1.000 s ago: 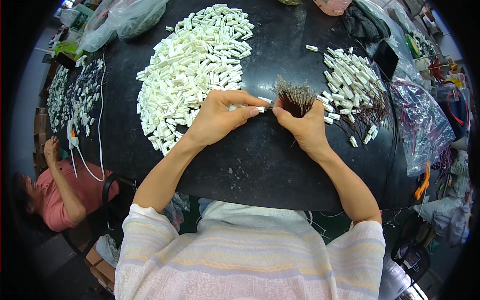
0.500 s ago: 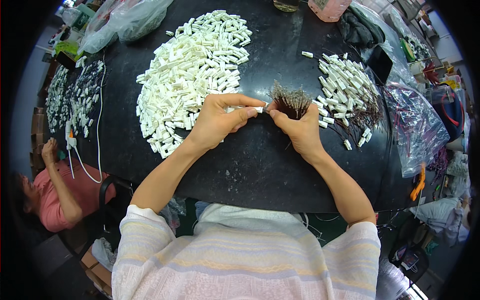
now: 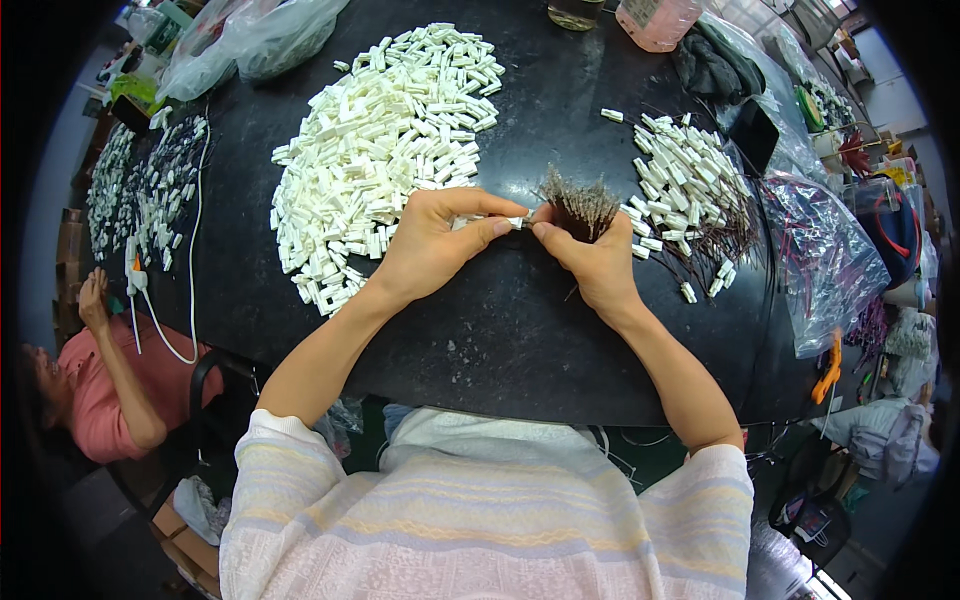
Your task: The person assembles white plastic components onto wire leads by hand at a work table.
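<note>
Between thumb and index finger, my left hand [image 3: 440, 245] pinches a small white plastic connector housing [image 3: 517, 223]. My right hand [image 3: 598, 262] is closed around a bundle of thin dark brown wires [image 3: 580, 208], whose pale metallic tips fan out at the top. The right thumb and finger press a wire end against the housing; how far it is inside cannot be made out. Behind the left hand spreads a large pile of white housings [image 3: 385, 140]. Right of the bundle lies a smaller heap of housings with brown wires attached [image 3: 695, 180].
Everything lies on a black table [image 3: 480, 350]. A dark phone [image 3: 755, 135] and clear plastic bags [image 3: 825, 255] are at the right, with orange-handled snips [image 3: 828, 370]. A white cable [image 3: 197, 260] runs along the left, near more wired pieces [image 3: 165, 185]. A person in pink [image 3: 115, 390] sits there.
My two hands have come slightly closer together, with the wire end now at the housing. The view has shifted a little; the grips stay the same.
</note>
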The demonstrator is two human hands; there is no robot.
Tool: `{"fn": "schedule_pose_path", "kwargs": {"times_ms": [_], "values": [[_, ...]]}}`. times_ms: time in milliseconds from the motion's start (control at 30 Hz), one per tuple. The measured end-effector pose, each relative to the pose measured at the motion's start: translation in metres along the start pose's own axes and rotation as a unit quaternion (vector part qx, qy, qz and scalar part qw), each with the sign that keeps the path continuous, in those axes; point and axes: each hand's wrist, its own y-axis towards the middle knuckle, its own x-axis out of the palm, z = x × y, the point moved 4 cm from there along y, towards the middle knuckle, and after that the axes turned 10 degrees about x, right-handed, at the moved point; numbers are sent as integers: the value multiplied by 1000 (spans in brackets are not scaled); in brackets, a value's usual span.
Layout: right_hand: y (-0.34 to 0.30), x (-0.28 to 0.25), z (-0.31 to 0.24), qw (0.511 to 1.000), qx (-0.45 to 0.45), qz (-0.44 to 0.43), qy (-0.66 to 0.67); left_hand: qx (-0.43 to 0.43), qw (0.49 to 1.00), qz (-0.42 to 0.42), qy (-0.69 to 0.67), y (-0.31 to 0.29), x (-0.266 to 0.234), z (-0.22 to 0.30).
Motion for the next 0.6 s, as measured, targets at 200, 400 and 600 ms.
{"fn": "schedule_pose_path", "kwargs": {"times_ms": [200,400,600], "values": [[-1,3,0,999,-21,3,-26,89,993,-14,70,-2,2,1],[0,4,2,999,-29,-4,-37,31,999,-6,44,-5,2,3],[7,5,0,1000,15,-21,9,-16,997,32,-72,-4,-9,-8]]}}
